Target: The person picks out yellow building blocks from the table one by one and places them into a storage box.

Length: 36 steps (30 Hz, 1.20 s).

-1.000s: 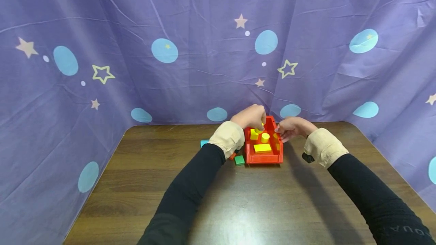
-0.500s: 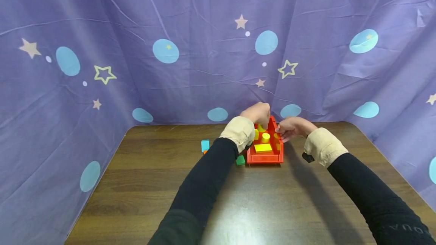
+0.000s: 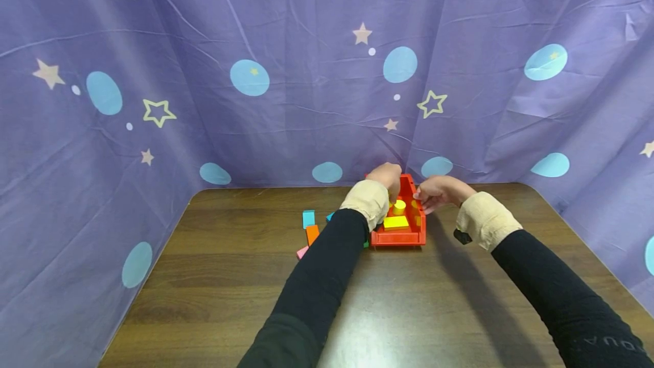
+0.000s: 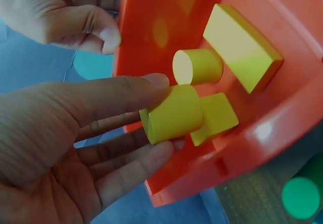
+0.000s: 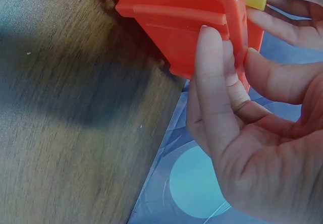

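Observation:
My left hand (image 3: 386, 178) is over the red toy box (image 3: 398, 238), near its left wall. In the left wrist view it pinches a yellow cylinder (image 4: 174, 113) between thumb and fingers. Inside the box lie a second yellow cylinder (image 4: 198, 65), a small yellow block (image 4: 214, 118) and a yellow slab (image 4: 242, 47). Whether the held cylinder touches the small block behind it, I cannot tell. At the right wall of the box, my right hand (image 3: 440, 191) grips the rim, thumb on one side and fingers on the outer face, as the right wrist view shows.
Left of the box, a light blue block (image 3: 309, 218), an orange block (image 3: 312, 234) and a pink block (image 3: 302, 252) lie on the wooden table (image 3: 230, 277), partly behind my left sleeve. A green cylinder (image 4: 301, 198) is close outside the box. A purple curtain (image 3: 306, 44) hangs behind.
My left hand has shifted right, then slightly down, over the box with the yellow cylinder. The left forearm has swung right, uncovering the orange and pink blocks. My right hand stays in place.

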Tool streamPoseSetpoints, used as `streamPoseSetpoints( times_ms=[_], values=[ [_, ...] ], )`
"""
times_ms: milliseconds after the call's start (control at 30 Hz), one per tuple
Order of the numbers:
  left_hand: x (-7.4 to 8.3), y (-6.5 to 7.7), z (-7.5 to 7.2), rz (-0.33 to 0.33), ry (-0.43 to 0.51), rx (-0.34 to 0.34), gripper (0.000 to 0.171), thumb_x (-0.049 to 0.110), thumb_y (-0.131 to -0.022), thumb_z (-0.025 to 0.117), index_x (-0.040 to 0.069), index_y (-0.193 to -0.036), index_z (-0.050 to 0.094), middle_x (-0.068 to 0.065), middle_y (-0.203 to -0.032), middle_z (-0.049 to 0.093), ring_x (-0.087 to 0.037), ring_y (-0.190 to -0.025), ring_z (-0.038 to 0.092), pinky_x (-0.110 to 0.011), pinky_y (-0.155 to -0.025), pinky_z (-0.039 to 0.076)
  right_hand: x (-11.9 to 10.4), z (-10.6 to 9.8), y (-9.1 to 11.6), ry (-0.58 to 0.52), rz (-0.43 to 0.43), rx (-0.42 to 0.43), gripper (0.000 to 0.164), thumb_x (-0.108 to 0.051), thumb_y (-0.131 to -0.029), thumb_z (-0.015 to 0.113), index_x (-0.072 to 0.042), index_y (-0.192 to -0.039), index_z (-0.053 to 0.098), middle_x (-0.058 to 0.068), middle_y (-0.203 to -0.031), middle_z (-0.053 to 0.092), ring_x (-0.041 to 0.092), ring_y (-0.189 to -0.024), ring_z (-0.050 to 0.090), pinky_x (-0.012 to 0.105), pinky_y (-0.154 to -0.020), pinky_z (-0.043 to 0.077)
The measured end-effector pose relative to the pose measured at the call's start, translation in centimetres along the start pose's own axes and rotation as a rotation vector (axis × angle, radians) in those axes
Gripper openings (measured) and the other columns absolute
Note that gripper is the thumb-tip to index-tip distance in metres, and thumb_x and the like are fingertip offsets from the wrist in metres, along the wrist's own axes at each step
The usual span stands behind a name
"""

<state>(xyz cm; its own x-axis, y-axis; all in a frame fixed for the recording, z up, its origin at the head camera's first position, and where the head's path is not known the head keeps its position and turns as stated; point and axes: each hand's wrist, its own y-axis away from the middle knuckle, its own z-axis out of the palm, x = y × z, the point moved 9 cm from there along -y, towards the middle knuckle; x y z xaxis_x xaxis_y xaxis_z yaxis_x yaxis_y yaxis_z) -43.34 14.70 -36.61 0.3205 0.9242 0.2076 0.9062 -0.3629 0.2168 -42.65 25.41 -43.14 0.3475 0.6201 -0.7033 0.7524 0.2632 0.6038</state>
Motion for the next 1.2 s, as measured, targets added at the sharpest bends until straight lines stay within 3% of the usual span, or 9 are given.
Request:
streamPoseSetpoints(
  times_ms=[133,433,800,1200],
  values=[
    [0.1,-0.5,0.5,0.0,-0.033,0.018,0.031,0.006,-0.081,0.084,0.011,-0.11,0.072,-0.004,-0.118,0.071,-0.016,-0.099,0.066,-0.028,-0.081,0.057,-0.1,0.0,0.0,-0.013,-0.013,-0.003,0.017,-0.003,-0.101,0.044,-0.006,-0.086,0.05,0.001,-0.071,0.052,0.01,-0.066,0.058,0.025,-0.069,0.059],
    [-0.2,-1.0,1.3,-0.076,-0.091,0.039,0.022,0.012,-0.098,0.064,0.017,-0.118,0.071,0.002,-0.126,0.071,-0.014,-0.111,0.068,-0.027,-0.088,0.056,0.0,-0.1,-0.1,-0.008,-0.016,0.005,0.025,-0.003,-0.102,0.043,-0.009,-0.078,0.049,0.001,-0.07,0.05,0.011,-0.066,0.057,0.025,-0.069,0.059],
    [-0.8,-2.0,2.0,-0.262,-0.125,0.024,0.034,0.023,-0.098,0.064,0.027,-0.131,0.069,0.009,-0.134,0.067,-0.01,-0.118,0.066,-0.026,-0.088,0.057,0.1,0.0,-0.3,-0.016,-0.009,0.012,0.019,-0.001,-0.101,0.044,-0.006,-0.083,0.05,0.002,-0.072,0.054,0.011,-0.067,0.06,0.025,-0.069,0.06],
    [-0.8,-3.0,3.4,-0.26,-0.15,0.008,0.031,0.029,-0.104,0.057,0.028,-0.134,0.067,0.008,-0.135,0.067,-0.01,-0.114,0.067,-0.027,-0.084,0.058,0.2,-0.2,-0.1,-0.008,-0.007,0.026,0.02,-0.002,-0.101,0.045,-0.007,-0.082,0.048,0.002,-0.072,0.049,0.012,-0.066,0.055,0.025,-0.068,0.059]
  ],
)
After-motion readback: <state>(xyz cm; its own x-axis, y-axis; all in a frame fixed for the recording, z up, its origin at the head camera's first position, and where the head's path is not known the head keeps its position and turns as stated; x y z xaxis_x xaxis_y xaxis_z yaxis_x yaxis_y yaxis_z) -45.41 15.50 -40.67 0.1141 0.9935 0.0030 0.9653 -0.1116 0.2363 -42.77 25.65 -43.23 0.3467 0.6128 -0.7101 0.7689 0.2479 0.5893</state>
